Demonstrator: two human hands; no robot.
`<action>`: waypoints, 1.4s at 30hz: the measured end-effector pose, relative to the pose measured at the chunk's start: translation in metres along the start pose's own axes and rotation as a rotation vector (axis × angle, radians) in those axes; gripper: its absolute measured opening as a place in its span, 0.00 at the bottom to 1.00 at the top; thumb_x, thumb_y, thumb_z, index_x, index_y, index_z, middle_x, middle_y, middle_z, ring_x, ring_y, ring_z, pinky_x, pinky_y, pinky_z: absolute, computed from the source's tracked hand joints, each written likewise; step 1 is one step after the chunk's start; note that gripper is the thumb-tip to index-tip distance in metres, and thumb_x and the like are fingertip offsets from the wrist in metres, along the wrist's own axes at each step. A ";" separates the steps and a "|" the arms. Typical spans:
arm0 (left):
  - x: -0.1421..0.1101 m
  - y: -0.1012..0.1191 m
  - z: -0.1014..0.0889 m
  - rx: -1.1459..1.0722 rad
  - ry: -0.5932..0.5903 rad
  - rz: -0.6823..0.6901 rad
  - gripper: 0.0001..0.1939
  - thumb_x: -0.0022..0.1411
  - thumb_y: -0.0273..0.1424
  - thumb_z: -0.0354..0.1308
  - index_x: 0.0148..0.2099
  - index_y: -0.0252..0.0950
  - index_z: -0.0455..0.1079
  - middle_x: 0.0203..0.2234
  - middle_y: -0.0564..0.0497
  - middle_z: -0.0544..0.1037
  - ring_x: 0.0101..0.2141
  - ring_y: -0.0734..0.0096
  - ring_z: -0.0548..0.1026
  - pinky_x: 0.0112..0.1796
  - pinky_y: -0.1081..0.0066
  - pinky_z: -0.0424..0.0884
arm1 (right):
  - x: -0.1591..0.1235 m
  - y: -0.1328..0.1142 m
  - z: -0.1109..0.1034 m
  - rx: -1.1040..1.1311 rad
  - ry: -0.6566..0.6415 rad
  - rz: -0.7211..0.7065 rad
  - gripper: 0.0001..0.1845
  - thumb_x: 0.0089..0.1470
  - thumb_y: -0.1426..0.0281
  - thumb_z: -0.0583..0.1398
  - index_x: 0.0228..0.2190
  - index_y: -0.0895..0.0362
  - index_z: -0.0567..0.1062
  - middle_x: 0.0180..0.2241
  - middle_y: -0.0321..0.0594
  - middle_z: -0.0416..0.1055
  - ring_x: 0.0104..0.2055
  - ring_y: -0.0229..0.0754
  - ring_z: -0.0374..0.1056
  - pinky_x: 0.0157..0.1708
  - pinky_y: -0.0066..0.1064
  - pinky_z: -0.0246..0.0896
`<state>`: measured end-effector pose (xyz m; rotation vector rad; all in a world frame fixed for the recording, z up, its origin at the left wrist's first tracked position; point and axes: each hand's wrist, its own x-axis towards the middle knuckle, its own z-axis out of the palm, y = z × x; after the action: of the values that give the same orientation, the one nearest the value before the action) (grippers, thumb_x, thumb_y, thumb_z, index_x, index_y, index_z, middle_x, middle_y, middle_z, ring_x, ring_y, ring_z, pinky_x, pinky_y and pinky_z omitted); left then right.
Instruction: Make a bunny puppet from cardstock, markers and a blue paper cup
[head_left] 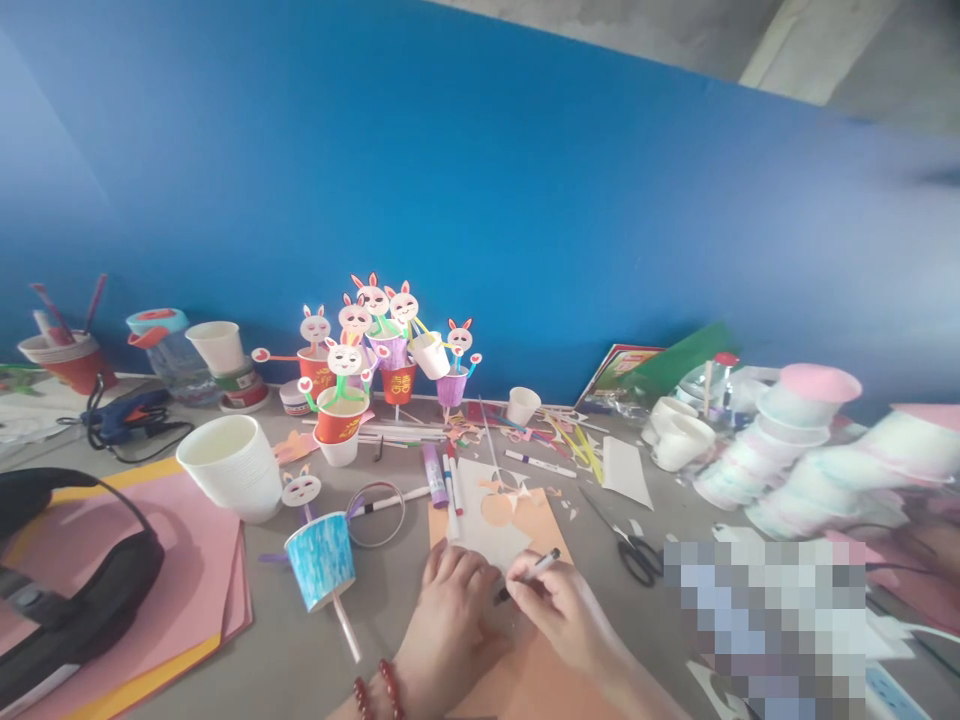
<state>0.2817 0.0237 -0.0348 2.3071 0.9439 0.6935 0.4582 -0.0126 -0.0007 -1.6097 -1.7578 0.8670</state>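
My right hand is closed around a white marker with black ends, its lower end close to my left fingers. My left hand, with red beads at the wrist, lies palm down, fingers stretched over white paper. Under the paper is an orange sheet. Left of my hands, a blue-coloured paper cup lies tilted, with a straw and a rabbit face. A purple glue stick and markers are just beyond my left hand.
Several rabbit-faced cup figures stand near the blue wall. Black scissors lie to the right, a tape ring left of centre. White stacked cups, headphones and pink sheets occupy the left; pink-topped cup stacks the right.
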 end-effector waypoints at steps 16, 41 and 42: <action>0.000 -0.002 0.001 -0.012 0.034 0.010 0.24 0.44 0.23 0.67 0.46 0.37 0.72 0.41 0.47 0.77 0.45 0.53 0.73 0.54 0.48 0.63 | -0.016 0.023 -0.002 -0.113 0.103 -0.172 0.15 0.61 0.73 0.51 0.45 0.51 0.74 0.38 0.43 0.76 0.41 0.46 0.73 0.41 0.33 0.67; 0.005 -0.022 0.013 0.050 0.058 0.004 0.32 0.54 0.22 0.55 0.62 0.32 0.61 0.54 0.37 0.75 0.54 0.50 0.73 0.53 0.49 0.72 | -0.019 0.037 0.012 -0.153 0.223 -0.229 0.21 0.54 0.81 0.53 0.47 0.52 0.66 0.42 0.45 0.74 0.44 0.47 0.73 0.42 0.35 0.69; 0.005 -0.022 0.012 0.055 0.049 0.010 0.32 0.54 0.22 0.55 0.62 0.31 0.61 0.54 0.36 0.75 0.54 0.50 0.73 0.52 0.49 0.72 | -0.019 0.037 0.012 -0.150 0.222 -0.229 0.21 0.54 0.81 0.53 0.47 0.52 0.65 0.42 0.45 0.74 0.45 0.47 0.73 0.42 0.35 0.69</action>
<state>0.2825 0.0371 -0.0566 2.3541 0.9864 0.7400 0.4727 -0.0304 -0.0370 -1.4947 -1.8358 0.4412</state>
